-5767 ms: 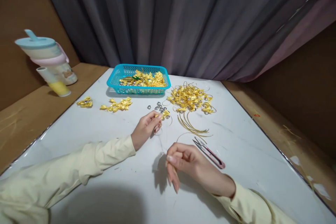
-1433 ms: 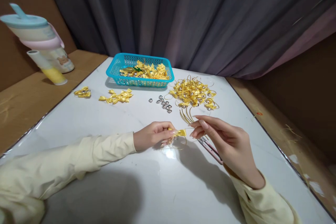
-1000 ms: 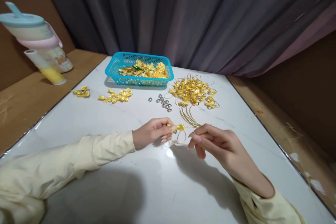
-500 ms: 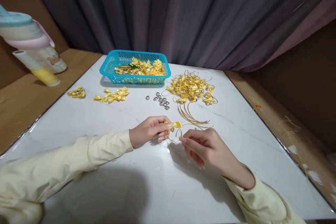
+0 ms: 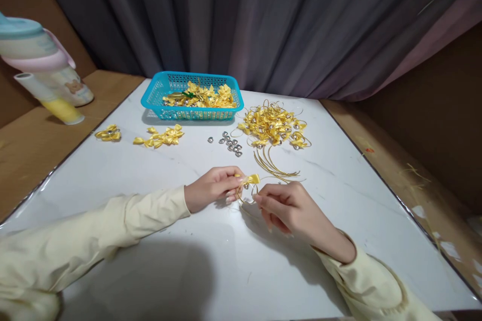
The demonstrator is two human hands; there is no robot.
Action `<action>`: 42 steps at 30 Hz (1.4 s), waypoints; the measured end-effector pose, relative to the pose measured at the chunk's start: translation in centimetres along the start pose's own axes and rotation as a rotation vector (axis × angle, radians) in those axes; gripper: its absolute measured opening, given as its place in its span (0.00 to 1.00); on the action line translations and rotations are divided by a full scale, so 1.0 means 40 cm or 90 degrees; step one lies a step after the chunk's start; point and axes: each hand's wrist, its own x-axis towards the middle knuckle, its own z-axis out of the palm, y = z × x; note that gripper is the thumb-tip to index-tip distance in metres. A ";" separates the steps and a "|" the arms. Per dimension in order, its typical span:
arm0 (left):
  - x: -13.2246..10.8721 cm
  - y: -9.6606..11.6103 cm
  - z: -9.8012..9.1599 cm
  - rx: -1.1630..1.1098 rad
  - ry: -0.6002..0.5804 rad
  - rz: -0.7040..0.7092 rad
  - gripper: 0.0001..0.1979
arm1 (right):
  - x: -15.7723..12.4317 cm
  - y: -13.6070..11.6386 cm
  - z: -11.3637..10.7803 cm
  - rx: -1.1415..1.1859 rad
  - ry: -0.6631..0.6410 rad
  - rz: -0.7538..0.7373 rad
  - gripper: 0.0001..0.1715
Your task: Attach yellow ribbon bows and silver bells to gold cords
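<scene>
Between thumb and fingers, my left hand [image 5: 218, 185] pinches a yellow ribbon bow [image 5: 253, 179] above the middle of the table. A silver bell or bead [image 5: 246, 186] hangs just under the bow. From it curves a loop of gold cord [image 5: 247, 203], whose right side is pinched by my right hand [image 5: 282, 205]. Beyond my hands lie several loose gold cords [image 5: 271, 165] and a small cluster of silver heart-shaped beads [image 5: 231, 144].
A blue basket [image 5: 192, 114] holding yellow bows stands at the back. Right of it is a heap of corded bows [image 5: 269, 125]. Loose bows [image 5: 161, 137] and a small bundle [image 5: 108, 133] lie left. A bottle [image 5: 45, 60] and a yellow-wound tube [image 5: 50, 100] stand far left.
My right hand has moved slightly left, towards the bow, and the cord loop looks narrower. My left hand stays on the bow.
</scene>
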 end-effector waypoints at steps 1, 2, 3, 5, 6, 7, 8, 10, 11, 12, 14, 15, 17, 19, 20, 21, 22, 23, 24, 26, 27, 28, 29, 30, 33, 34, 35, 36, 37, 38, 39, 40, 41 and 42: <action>0.000 -0.001 -0.001 0.000 0.000 -0.001 0.15 | 0.000 0.000 0.001 -0.001 0.002 -0.002 0.18; 0.000 -0.001 -0.001 -0.002 0.000 -0.003 0.15 | 0.000 -0.001 0.001 0.000 0.005 -0.006 0.19; 0.000 -0.001 -0.002 -0.006 -0.001 -0.005 0.15 | 0.000 -0.002 0.002 0.001 0.008 -0.011 0.19; 0.000 -0.002 -0.002 -0.017 -0.005 -0.009 0.15 | -0.001 -0.003 0.002 0.003 0.010 -0.023 0.20; 0.001 -0.001 -0.002 -0.024 -0.007 -0.011 0.15 | -0.001 -0.003 0.002 0.003 0.012 -0.030 0.21; 0.001 0.000 -0.002 -0.032 -0.009 -0.013 0.15 | -0.001 -0.003 0.002 -0.001 0.014 -0.036 0.21; 0.001 0.001 -0.001 -0.041 -0.011 -0.014 0.15 | -0.001 -0.003 0.002 -0.007 0.017 -0.043 0.21; 0.002 0.005 0.002 -0.060 -0.015 -0.016 0.14 | 0.001 -0.002 0.001 -0.022 0.027 -0.056 0.21; 0.002 0.007 0.002 -0.070 -0.016 -0.017 0.14 | 0.002 -0.001 0.001 -0.029 0.033 -0.063 0.21; 0.002 0.008 0.003 -0.078 -0.017 -0.019 0.14 | 0.003 0.000 0.001 -0.035 0.038 -0.069 0.21; 0.002 0.010 0.002 -0.096 -0.015 -0.024 0.14 | 0.004 0.002 0.001 -0.043 0.048 -0.082 0.21; 0.001 0.011 0.002 -0.106 -0.013 -0.028 0.13 | 0.005 0.002 0.001 -0.045 0.050 -0.088 0.21; 0.002 0.011 0.000 -0.127 -0.012 -0.033 0.13 | 0.005 0.003 0.001 -0.047 0.053 -0.098 0.20; 0.002 0.011 -0.002 -0.143 -0.014 -0.033 0.12 | 0.004 0.003 0.002 -0.050 0.055 -0.103 0.20; 0.002 0.010 -0.002 -0.149 -0.015 -0.032 0.12 | 0.004 0.002 0.002 -0.052 0.056 -0.105 0.21; 0.002 0.010 -0.002 -0.152 -0.015 -0.030 0.12 | 0.003 0.002 0.002 -0.055 0.057 -0.106 0.21; 0.002 0.009 -0.002 -0.154 -0.014 -0.030 0.12 | 0.003 0.002 0.002 -0.057 0.058 -0.106 0.21; 0.001 0.009 -0.002 -0.155 -0.012 -0.031 0.12 | 0.002 0.002 0.002 -0.058 0.058 -0.105 0.21; 0.001 0.008 -0.002 -0.156 -0.011 -0.033 0.12 | 0.002 0.003 0.002 -0.059 0.057 -0.105 0.21; 0.000 0.007 -0.003 -0.158 -0.012 -0.038 0.11 | 0.001 0.004 0.001 -0.062 0.058 -0.106 0.21; 0.000 0.006 -0.004 -0.159 -0.013 -0.039 0.11 | 0.001 0.004 0.001 -0.064 0.058 -0.106 0.21; 0.000 0.006 -0.005 -0.158 -0.014 -0.040 0.11 | 0.001 0.004 0.001 -0.066 0.059 -0.107 0.21; 0.000 0.006 -0.005 -0.157 -0.014 -0.040 0.11 | 0.002 0.004 0.001 -0.067 0.058 -0.107 0.21; 0.001 0.006 -0.006 -0.155 -0.013 -0.040 0.11 | 0.002 0.004 0.001 -0.069 0.059 -0.106 0.21; 0.001 0.008 -0.005 -0.149 -0.009 -0.044 0.12 | 0.005 0.002 0.000 -0.075 0.056 -0.101 0.21; 0.001 0.009 -0.005 -0.148 -0.006 -0.046 0.12 | 0.005 0.001 0.000 -0.077 0.054 -0.099 0.21; 0.001 0.010 -0.004 -0.146 -0.003 -0.047 0.12 | 0.005 0.000 0.000 -0.079 0.053 -0.098 0.21; 0.001 0.010 -0.004 -0.144 -0.002 -0.047 0.12 | 0.005 -0.001 0.000 -0.080 0.052 -0.097 0.21; 0.001 0.011 -0.004 -0.143 -0.002 -0.047 0.12 | 0.005 -0.001 0.000 -0.081 0.050 -0.096 0.21; 0.001 0.011 -0.004 -0.143 -0.004 -0.045 0.12 | 0.005 -0.002 -0.001 -0.082 0.050 -0.096 0.21; 0.001 0.011 -0.003 -0.144 -0.008 -0.044 0.12 | 0.004 -0.002 -0.001 -0.081 0.051 -0.097 0.21; 0.001 0.011 -0.003 -0.146 -0.011 -0.042 0.12 | 0.004 -0.003 -0.001 -0.080 0.052 -0.098 0.21; 0.001 0.011 -0.003 -0.147 -0.015 -0.040 0.12 | 0.004 -0.003 -0.001 -0.078 0.052 -0.099 0.21; 0.001 0.011 -0.002 -0.147 -0.018 -0.038 0.13 | 0.004 -0.003 -0.001 -0.076 0.052 -0.101 0.21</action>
